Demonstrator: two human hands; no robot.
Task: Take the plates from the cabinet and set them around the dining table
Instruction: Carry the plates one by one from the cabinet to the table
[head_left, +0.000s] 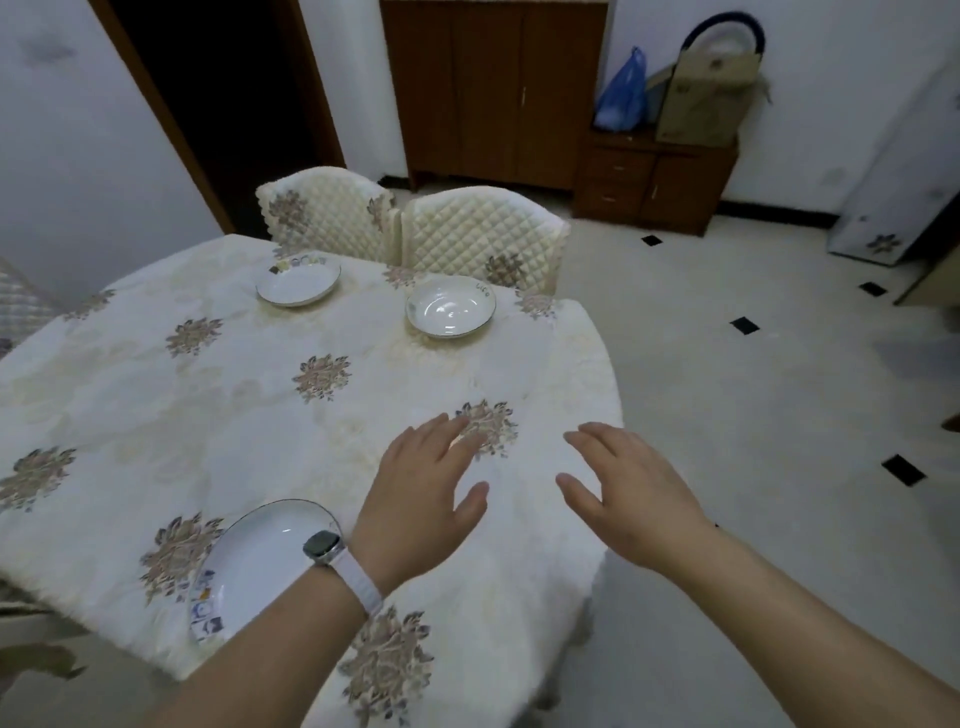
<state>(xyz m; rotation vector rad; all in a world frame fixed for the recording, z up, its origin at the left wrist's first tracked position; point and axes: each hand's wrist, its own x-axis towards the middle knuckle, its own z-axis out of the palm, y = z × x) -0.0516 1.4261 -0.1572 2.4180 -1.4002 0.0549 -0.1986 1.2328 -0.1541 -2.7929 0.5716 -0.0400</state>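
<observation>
Cream cloth (234, 405) lies under our left hand (421, 488) and right hand (631, 488), both spread loose, holding nothing; whether they touch it we cannot tell. A near plate (260, 566) sits beside our left wrist; a left plate (298, 285) and a right plate (451, 306) lie at the far edge before two chairs (483, 228). Beyond stands the brown cabinet (493, 93), doors closed.

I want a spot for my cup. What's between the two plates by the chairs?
Nothing: in the head view, only bare flowered tablecloth lies between the far-left plate and the far-right plate.
</observation>
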